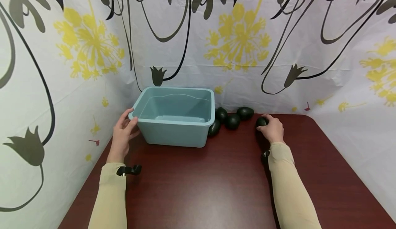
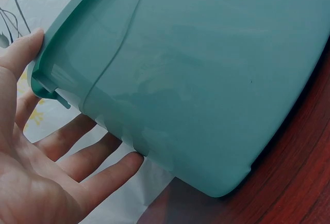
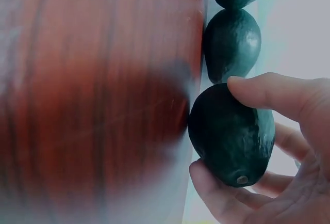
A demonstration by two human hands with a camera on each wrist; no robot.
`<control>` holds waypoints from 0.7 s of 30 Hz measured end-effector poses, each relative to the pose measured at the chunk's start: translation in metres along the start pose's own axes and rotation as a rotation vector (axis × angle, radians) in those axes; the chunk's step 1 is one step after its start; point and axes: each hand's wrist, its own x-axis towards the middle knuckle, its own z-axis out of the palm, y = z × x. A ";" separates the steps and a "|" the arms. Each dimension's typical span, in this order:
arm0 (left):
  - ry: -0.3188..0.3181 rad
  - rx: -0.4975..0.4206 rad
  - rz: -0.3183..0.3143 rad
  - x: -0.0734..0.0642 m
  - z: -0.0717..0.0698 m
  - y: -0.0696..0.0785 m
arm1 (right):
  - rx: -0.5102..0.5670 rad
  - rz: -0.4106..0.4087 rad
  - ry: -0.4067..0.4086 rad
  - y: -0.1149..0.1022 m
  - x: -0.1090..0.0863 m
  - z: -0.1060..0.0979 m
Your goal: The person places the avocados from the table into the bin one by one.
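A light blue plastic bin [image 1: 176,133] stands on the table, its visible inside bare. At its left end is my left hand [image 1: 121,133], with the thumb at the rim. The left wrist view shows the other fingers of this left hand [image 2: 67,162] stretched along the bin's wall [image 2: 196,95]. Farther right, my right hand [image 1: 273,128] holds a dark green avocado [image 1: 262,122] between thumb and fingers. Seen from the right wrist, the held avocado [image 3: 232,136] has its stem end toward the fingers, and two more avocados lie beyond it.
Several avocados [image 1: 232,122] lie on the table between the bin and my right hand, one partly hidden by the bin's right side. The dark red wooden table [image 1: 198,187] meets a flower-patterned sheet [image 1: 241,81] at the back and sides.
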 end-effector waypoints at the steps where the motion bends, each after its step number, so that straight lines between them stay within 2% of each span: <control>1: 0.001 0.001 0.001 -0.001 0.000 0.000 | 0.008 0.009 -0.001 0.000 0.000 0.000; 7: 0.014 0.006 -0.005 -0.004 -0.004 0.001 | 0.051 0.056 -0.004 -0.005 -0.001 -0.003; 12: 0.027 -0.005 -0.010 -0.005 -0.007 0.000 | 0.035 0.053 -0.030 -0.009 -0.001 -0.004; 21: -0.008 -0.014 0.019 -0.001 -0.001 0.000 | 0.023 0.034 -0.035 -0.010 -0.003 -0.009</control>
